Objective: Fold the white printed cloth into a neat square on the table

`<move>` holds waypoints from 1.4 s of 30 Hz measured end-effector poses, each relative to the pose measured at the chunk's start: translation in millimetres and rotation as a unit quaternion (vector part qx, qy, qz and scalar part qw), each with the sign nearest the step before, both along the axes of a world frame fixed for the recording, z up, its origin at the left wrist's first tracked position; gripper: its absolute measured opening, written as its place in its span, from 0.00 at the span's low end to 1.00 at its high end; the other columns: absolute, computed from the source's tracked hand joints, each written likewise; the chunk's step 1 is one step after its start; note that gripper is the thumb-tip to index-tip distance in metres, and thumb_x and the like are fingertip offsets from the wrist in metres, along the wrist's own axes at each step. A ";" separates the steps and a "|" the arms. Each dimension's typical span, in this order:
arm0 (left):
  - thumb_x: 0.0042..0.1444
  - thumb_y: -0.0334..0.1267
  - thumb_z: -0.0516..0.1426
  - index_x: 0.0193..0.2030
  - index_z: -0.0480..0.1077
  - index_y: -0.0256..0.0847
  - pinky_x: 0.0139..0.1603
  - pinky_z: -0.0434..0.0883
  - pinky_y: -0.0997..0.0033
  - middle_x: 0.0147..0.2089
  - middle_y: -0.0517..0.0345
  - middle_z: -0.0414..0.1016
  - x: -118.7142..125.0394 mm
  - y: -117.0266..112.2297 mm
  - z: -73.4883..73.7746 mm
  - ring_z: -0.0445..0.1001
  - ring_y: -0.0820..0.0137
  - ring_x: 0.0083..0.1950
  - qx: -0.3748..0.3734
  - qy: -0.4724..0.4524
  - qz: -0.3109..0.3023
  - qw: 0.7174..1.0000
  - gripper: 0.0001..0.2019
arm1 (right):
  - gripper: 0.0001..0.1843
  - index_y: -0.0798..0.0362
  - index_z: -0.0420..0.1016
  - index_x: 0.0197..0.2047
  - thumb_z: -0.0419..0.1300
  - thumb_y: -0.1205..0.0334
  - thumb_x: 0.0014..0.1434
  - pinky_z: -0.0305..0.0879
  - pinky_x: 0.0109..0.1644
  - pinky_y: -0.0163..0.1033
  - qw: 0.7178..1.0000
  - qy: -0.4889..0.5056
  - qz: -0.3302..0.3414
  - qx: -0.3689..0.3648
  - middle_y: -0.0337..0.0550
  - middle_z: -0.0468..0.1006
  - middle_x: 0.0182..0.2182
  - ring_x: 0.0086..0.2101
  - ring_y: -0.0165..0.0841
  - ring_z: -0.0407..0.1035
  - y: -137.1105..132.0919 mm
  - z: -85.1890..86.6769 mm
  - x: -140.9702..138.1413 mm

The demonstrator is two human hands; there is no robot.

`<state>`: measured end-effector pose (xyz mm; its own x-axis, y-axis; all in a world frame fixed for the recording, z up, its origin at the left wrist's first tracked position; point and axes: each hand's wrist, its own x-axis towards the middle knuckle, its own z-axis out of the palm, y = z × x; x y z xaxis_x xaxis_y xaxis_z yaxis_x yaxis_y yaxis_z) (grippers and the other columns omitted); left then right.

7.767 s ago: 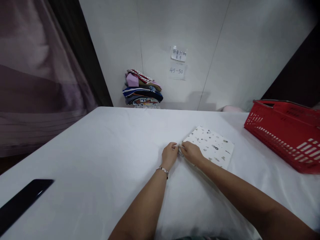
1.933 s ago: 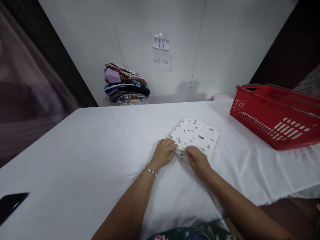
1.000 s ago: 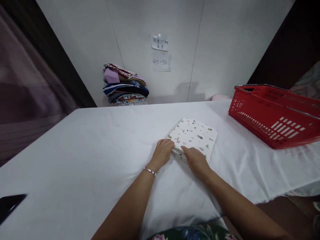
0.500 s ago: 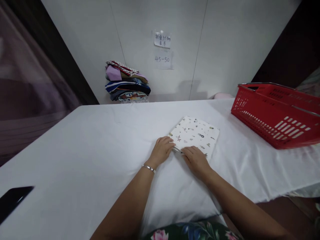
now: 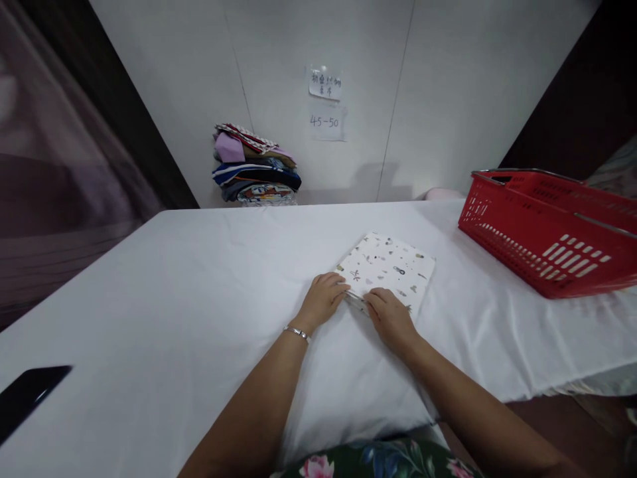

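A folded white cloth [image 5: 391,265], printed with small grey, green and brown motifs, lies flat on the white-covered table as a neat, layered square. At its left near corner, my left hand [image 5: 323,297] has its fingers closed over the edge. A silver bracelet circles that wrist. My right hand [image 5: 391,318] grips the near edge further right, fingers bent over the layers and thumb toward the side. Between both hands, the layered fold edge shows. The undersides of the fingers are hidden.
A red plastic basket [image 5: 527,245] with metal handles stands at the table's right. Several folded fabrics [image 5: 256,166] are stacked beyond the far edge against the wall. A dark, flat phone-like object [image 5: 32,395] lies at left. Two paper signs [image 5: 326,103] hang on the wall.
My right hand has shifted very slightly up and right along the near edge, showing more of the fold. My left hand stays at its corner. The view has moved a little.
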<state>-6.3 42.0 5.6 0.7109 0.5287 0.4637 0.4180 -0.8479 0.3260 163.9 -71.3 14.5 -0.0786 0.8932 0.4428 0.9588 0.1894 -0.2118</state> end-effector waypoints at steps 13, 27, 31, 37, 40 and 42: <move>0.62 0.35 0.46 0.49 0.68 0.44 0.55 0.61 0.59 0.49 0.55 0.72 2.2 -2.3 1.4 0.64 0.66 0.55 0.019 0.000 -0.002 1.000 0.13 | 0.11 0.50 0.71 0.42 0.48 0.64 0.63 0.61 0.42 0.36 0.995 0.080 -0.034 -0.042 0.42 0.73 0.38 0.40 0.34 0.65 3.1 0.5 3.6; 0.59 0.30 0.50 0.47 0.70 0.45 0.53 0.62 0.61 0.50 0.56 0.72 4.9 -0.9 -3.9 0.63 0.65 0.57 0.059 0.026 0.027 0.998 0.13 | 0.13 0.51 0.74 0.39 0.48 0.66 0.64 0.59 0.40 0.38 0.999 -0.013 -0.016 -0.031 0.45 0.73 0.34 0.37 0.35 0.64 4.1 -0.1 -1.2; 0.59 0.30 0.50 0.47 0.70 0.45 0.54 0.62 0.61 0.49 0.57 0.72 5.0 -0.9 -3.5 0.63 0.66 0.56 0.059 0.026 0.026 0.998 0.13 | 0.12 0.52 0.74 0.40 0.49 0.65 0.63 0.59 0.41 0.38 0.999 -0.018 -0.019 -0.032 0.45 0.73 0.35 0.37 0.35 0.64 3.1 -0.3 -1.4; 0.60 0.31 0.49 0.47 0.69 0.45 0.53 0.62 0.61 0.49 0.56 0.72 5.2 -0.7 -2.1 0.63 0.66 0.56 0.051 0.023 0.019 0.998 0.12 | 0.11 0.52 0.71 0.45 0.52 0.62 0.62 0.59 0.43 0.38 0.998 -0.036 -0.024 -0.044 0.45 0.73 0.38 0.39 0.35 0.64 2.1 -0.6 -1.8; 0.61 0.32 0.49 0.46 0.70 0.45 0.53 0.62 0.61 0.48 0.56 0.73 4.9 -0.2 -2.4 0.64 0.66 0.56 0.041 0.009 0.013 0.999 0.12 | 0.12 0.52 0.71 0.46 0.49 0.64 0.64 0.59 0.43 0.37 0.997 -0.029 -0.038 -0.055 0.45 0.73 0.39 0.40 0.35 0.65 3.1 -0.7 -1.5; 0.61 0.33 0.48 0.47 0.69 0.45 0.53 0.62 0.61 0.48 0.56 0.73 4.2 -0.6 -2.1 0.64 0.67 0.55 0.029 -0.001 0.006 1.000 0.12 | 0.13 0.52 0.71 0.46 0.47 0.64 0.64 0.59 0.43 0.36 0.996 -0.020 -0.055 -0.067 0.45 0.73 0.39 0.40 0.34 0.65 3.9 -0.1 -1.1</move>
<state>-2.1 41.4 3.5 0.7034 0.5104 0.4947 0.4283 -0.8598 0.2781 162.9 -67.4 14.4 0.0077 0.9479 0.3184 0.9804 0.0556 -0.1892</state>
